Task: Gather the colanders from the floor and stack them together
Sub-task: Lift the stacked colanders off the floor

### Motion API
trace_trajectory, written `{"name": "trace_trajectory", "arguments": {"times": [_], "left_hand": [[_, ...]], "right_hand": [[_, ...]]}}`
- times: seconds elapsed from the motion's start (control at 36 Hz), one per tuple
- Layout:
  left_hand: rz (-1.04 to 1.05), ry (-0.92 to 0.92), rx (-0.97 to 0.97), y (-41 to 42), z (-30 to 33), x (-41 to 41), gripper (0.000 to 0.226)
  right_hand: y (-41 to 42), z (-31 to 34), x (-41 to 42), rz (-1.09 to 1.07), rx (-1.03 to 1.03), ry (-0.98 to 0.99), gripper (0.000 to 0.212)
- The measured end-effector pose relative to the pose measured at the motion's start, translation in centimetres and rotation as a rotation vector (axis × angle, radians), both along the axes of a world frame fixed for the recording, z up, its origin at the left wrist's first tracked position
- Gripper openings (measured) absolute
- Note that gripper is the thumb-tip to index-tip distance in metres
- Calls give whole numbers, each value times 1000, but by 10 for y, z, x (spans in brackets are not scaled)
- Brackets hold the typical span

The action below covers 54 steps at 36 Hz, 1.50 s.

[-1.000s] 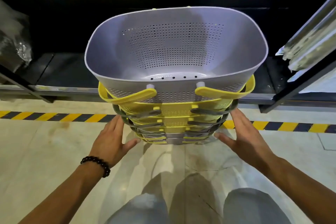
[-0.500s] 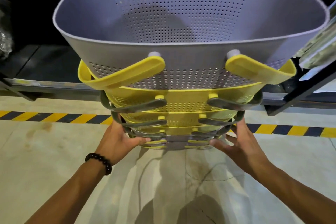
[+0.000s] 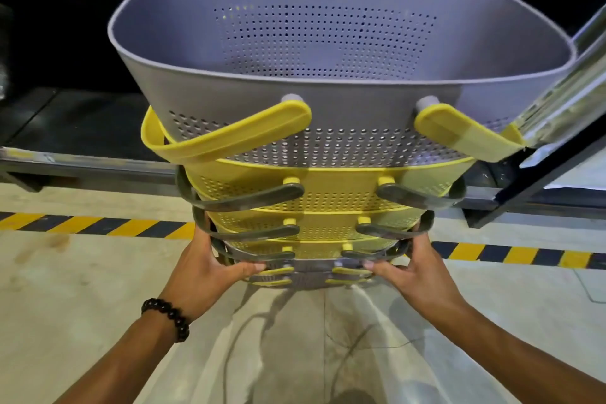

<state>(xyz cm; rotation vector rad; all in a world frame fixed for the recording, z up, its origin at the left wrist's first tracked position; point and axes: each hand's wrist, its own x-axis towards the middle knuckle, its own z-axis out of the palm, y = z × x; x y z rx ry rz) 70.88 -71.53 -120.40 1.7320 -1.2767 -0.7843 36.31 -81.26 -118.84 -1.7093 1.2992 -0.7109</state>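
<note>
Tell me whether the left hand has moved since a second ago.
Yes. The left hand has closed in from the floor beside the colander stack and now grips its bottom, just below the striped floor tape.

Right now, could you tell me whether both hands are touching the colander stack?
Touching. The head view shows the left hand and right hand gripping opposite sides of the stack near its bottom, thumbs pressed on the lowest handles.

Black bead bracelet (image 3: 166, 314); bare forearms
</note>
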Motion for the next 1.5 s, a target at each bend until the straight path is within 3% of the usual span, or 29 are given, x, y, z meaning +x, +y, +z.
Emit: {"name": "trace_trajectory", "arguments": {"times": [0.42, 0.56, 0.75, 1.08, 1.22, 1.5], "left_hand": [[-7, -2, -34, 8, 35, -7, 96], [-19, -21, -36, -2, 89, -9, 107], [15, -57, -119, -13, 179, -28, 102], [37, -67, -164, -34, 280, -41, 113], [34, -52, -148, -56, 289, -28, 108], [45, -78, -89, -104, 241, 41, 109]], "right_hand": [[10, 23, -10, 13, -34, -56, 75], [0, 67, -14, -26, -17, -118, 78], [-17, 148, -25, 43, -86, -157, 97], [-46, 246, -33, 60, -188, -177, 93], [-68, 254, -17, 56, -178, -166, 94], [-112, 205, 50, 43, -91, -131, 82]]}}
